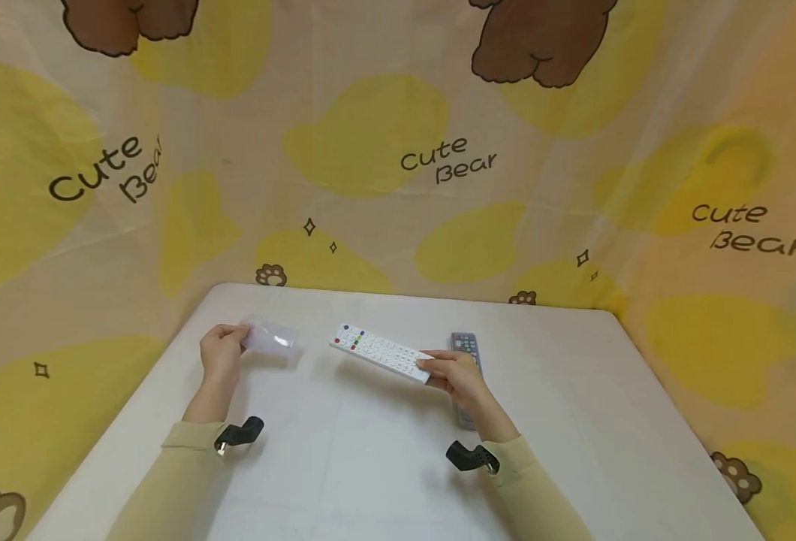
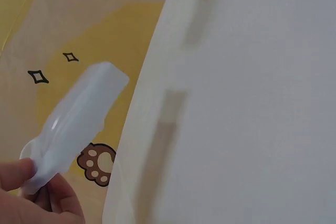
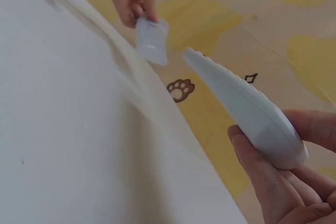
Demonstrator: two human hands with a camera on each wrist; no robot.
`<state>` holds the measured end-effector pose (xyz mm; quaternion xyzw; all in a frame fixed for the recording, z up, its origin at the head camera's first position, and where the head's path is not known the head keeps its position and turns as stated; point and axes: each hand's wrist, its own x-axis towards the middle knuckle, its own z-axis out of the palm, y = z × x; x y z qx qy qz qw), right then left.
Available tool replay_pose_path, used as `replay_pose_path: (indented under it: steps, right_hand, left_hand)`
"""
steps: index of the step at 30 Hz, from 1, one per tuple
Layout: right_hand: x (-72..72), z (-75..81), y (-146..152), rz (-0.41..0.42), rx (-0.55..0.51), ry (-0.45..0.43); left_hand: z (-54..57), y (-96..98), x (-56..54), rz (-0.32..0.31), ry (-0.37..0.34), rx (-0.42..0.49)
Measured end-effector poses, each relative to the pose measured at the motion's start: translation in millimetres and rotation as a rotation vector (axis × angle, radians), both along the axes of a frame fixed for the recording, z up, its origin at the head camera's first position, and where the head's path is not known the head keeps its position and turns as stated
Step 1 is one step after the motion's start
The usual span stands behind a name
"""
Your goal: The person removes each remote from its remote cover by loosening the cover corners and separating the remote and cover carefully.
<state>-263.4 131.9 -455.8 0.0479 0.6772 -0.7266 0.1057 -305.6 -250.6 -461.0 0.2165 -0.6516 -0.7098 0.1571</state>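
My right hand [image 1: 462, 377] grips a white remote control [image 1: 379, 353] by its near end, thumb on the button side and fingers beneath. The remote is raised over the table, its far end pointing left, and its pale smooth back [image 3: 247, 111] shows in the right wrist view. My left hand [image 1: 222, 349] pinches one end of a translucent, soft plastic sleeve [image 1: 272, 338] between thumb and fingers. In the left wrist view the sleeve [image 2: 79, 119] looks flat and slightly crumpled. Sleeve and remote are apart, with a gap between them.
A grey remote control [image 1: 465, 343] lies on the white table [image 1: 344, 473], partly hidden behind my right hand and wrist. Patterned cloth [image 1: 364, 143] with bears and lettering stands around the table's back and sides. Each wrist wears a black camera mount [image 1: 239, 432].
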Motion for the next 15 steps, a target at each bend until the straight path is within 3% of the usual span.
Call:
replay_pose_path:
  steps: [3,11,15]
  right_hand:
    - [-2.4,-2.0,-0.6,0.004,-0.016,-0.014]
    - [-5.0,-5.5,-0.9,-0.027,-0.019,-0.025]
    - [-6.2,-8.1,-1.1,-0.018,-0.038,-0.024]
  left_hand:
    - [0.3,2.2,-0.6,-0.046,-0.003,-0.001]
    - [-3.4,1.9,0.2,-0.098,-0.019,-0.013]
    - [-5.4,1.6,-0.2,-0.166,-0.021,-0.016]
